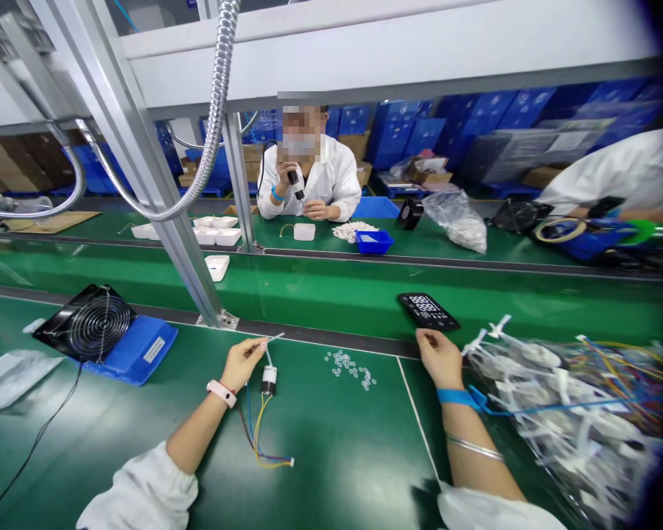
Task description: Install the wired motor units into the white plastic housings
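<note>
My left hand (246, 362) pinches a thin whitish tube (276, 338). The tube runs down to a small black-and-white cylindrical motor or pump (268, 380), which hangs at or just above the green worktop. Its coloured wires (257, 442) trail to a small white plug. My right hand (440, 358) is closed, fingers curled, just in front of a black digital display panel (428, 311) that lies on the green belt. Whether anything sits between those fingertips is hidden. Between my hands, several small pale rings (347, 363) are scattered on the worktop.
A heap of bagged white parts and wires (563, 405) lies right. Left, a black fan (100, 324) leans on a blue box (153, 347). A metal post (160, 169) rises ahead. Across the belt (320, 287), a co-worker (339, 177) holds a handheld tool; another person's sleeve (624, 169) shows right.
</note>
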`<state>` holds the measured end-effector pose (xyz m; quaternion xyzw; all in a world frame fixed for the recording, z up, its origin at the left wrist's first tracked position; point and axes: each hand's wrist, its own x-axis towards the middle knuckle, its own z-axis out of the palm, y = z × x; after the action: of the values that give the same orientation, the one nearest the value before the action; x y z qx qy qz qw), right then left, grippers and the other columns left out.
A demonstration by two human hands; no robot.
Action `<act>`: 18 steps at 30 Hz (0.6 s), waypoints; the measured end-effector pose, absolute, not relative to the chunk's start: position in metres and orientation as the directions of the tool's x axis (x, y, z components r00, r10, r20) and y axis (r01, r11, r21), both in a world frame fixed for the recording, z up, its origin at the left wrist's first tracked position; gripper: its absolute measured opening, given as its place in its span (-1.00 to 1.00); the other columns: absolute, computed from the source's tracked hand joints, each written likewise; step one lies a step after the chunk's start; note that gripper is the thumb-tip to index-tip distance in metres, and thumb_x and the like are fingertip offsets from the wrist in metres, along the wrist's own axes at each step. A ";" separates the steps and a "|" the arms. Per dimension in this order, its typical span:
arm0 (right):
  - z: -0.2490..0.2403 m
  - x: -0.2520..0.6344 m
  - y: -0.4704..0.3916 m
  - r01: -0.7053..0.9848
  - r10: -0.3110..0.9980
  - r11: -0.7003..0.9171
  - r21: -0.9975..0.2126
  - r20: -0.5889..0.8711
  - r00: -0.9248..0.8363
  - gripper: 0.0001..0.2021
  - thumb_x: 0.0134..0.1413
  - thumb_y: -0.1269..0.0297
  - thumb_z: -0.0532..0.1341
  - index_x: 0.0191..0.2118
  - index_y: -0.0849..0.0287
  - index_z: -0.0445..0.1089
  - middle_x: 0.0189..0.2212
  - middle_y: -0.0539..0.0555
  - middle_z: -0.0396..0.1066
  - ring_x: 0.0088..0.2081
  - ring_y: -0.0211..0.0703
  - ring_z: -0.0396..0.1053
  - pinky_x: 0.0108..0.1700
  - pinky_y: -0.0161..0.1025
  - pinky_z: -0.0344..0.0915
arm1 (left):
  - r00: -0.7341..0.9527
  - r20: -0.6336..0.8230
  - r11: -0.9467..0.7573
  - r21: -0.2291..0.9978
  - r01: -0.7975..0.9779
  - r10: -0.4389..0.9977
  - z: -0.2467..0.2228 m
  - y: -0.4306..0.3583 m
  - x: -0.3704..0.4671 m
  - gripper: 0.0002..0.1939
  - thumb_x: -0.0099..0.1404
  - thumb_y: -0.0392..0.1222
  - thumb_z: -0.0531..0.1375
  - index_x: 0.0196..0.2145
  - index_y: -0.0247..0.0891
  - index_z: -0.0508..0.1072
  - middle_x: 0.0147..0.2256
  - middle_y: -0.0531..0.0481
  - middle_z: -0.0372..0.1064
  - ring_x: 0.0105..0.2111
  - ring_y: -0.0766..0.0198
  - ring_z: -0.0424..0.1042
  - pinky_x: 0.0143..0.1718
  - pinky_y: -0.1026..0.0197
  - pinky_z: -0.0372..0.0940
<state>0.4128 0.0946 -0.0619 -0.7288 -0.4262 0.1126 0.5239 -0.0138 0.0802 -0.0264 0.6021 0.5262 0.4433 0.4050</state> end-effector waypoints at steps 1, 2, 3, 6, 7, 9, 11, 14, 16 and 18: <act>-0.061 0.412 0.094 0.507 0.741 -0.090 -0.857 0.283 0.610 -0.64 -0.23 0.02 0.11 -0.44 0.22 0.40 -0.52 0.14 0.41 -0.45 -0.08 0.33 -0.28 -0.10 0.26 | 0.055 0.113 -0.124 0.951 0.284 0.992 -0.025 0.079 -0.014 -0.62 0.13 -0.01 0.18 -0.21 -0.36 0.52 -0.30 -0.15 0.49 -0.38 0.23 0.40 -0.29 0.20 0.30; -0.060 0.411 0.093 0.512 0.742 -0.091 -0.854 0.285 0.606 -0.65 -0.23 0.02 0.10 -0.44 0.23 0.40 -0.52 0.14 0.41 -0.44 -0.07 0.34 -0.28 -0.10 0.26 | 0.061 0.118 -0.130 0.948 0.291 0.991 -0.024 0.078 -0.013 -0.62 0.13 -0.01 0.18 -0.21 -0.35 0.52 -0.28 -0.15 0.49 -0.37 0.22 0.41 -0.28 0.20 0.30; -0.058 0.410 0.092 0.517 0.744 -0.088 -0.852 0.289 0.602 -0.65 -0.21 0.02 0.10 -0.44 0.23 0.39 -0.51 0.14 0.42 -0.43 -0.07 0.34 -0.27 -0.11 0.26 | 0.070 0.122 -0.137 0.946 0.294 0.990 -0.022 0.076 -0.013 -0.62 0.13 -0.01 0.19 -0.21 -0.35 0.51 -0.27 -0.15 0.49 -0.36 0.21 0.41 -0.27 0.20 0.30; -0.055 0.407 0.090 0.535 0.752 -0.068 -0.842 0.309 0.582 -0.69 -0.16 0.06 0.10 -0.44 0.22 0.39 -0.47 0.15 0.45 -0.40 -0.09 0.37 -0.26 -0.14 0.29 | 0.091 0.132 -0.155 0.933 0.326 0.987 -0.020 0.074 -0.013 -0.59 0.13 0.02 0.18 -0.19 -0.34 0.50 -0.25 -0.14 0.48 -0.34 0.19 0.42 -0.26 0.19 0.31; -0.055 0.407 0.090 0.540 0.753 -0.062 -0.839 0.316 0.577 -0.70 -0.14 0.08 0.10 -0.44 0.22 0.40 -0.46 0.14 0.45 -0.39 -0.09 0.37 -0.25 -0.15 0.29 | 0.091 0.134 -0.158 0.922 0.354 0.987 -0.020 0.075 -0.013 -0.58 0.13 0.04 0.18 -0.18 -0.33 0.50 -0.24 -0.13 0.48 -0.33 0.19 0.43 -0.26 0.20 0.31; -0.054 0.406 0.090 0.549 0.753 -0.055 -0.834 0.326 0.571 -0.73 -0.12 0.11 0.10 -0.45 0.22 0.40 -0.46 0.14 0.46 -0.40 -0.11 0.38 -0.26 -0.17 0.30 | 0.092 0.134 -0.160 0.903 0.398 0.987 -0.022 0.077 -0.013 -0.55 0.12 0.08 0.16 -0.18 -0.32 0.50 -0.24 -0.12 0.48 -0.32 0.18 0.43 -0.26 0.20 0.32; -0.055 0.407 0.091 0.556 0.754 -0.049 -0.830 0.335 0.566 -0.74 -0.09 0.13 0.09 -0.45 0.21 0.40 -0.47 0.13 0.46 -0.41 -0.11 0.38 -0.27 -0.17 0.31 | 0.102 0.130 -0.161 0.897 0.411 0.986 -0.023 0.078 -0.014 -0.51 0.12 0.12 0.15 -0.17 -0.33 0.49 -0.21 -0.13 0.48 -0.31 0.17 0.43 -0.23 0.18 0.33; -0.056 0.407 0.091 0.569 0.762 -0.033 -0.822 0.348 0.546 -0.76 -0.07 0.15 0.09 -0.46 0.21 0.39 -0.47 0.12 0.45 -0.42 -0.11 0.38 -0.28 -0.18 0.31 | 0.104 0.115 -0.148 0.898 0.413 0.988 -0.024 0.079 -0.014 -0.46 0.10 0.17 0.14 -0.15 -0.34 0.48 -0.17 -0.16 0.46 -0.29 0.15 0.44 -0.20 0.15 0.34; -0.056 0.408 0.090 0.580 0.768 -0.024 -0.814 0.356 0.533 -0.78 -0.06 0.18 0.09 -0.46 0.20 0.39 -0.48 0.11 0.45 -0.42 -0.11 0.38 -0.27 -0.17 0.31 | 0.093 0.110 -0.139 0.892 0.430 0.990 -0.025 0.079 -0.014 -0.43 0.08 0.21 0.14 -0.16 -0.32 0.49 -0.16 -0.15 0.46 -0.31 0.15 0.45 -0.21 0.15 0.35; -0.057 0.408 0.090 0.591 0.770 -0.022 -0.807 0.363 0.525 -0.80 -0.06 0.20 0.08 -0.46 0.18 0.39 -0.48 0.09 0.45 -0.40 -0.11 0.38 -0.27 -0.18 0.31 | 0.085 0.106 -0.134 0.879 0.458 0.991 -0.025 0.079 -0.015 -0.42 0.06 0.23 0.14 -0.16 -0.31 0.49 -0.19 -0.13 0.47 -0.34 0.15 0.45 -0.26 0.16 0.36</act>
<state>0.4083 0.0902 -0.0567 -0.7094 -0.4794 0.0880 0.5090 -0.0145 0.0789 -0.0246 0.6488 0.5582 0.3820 0.3487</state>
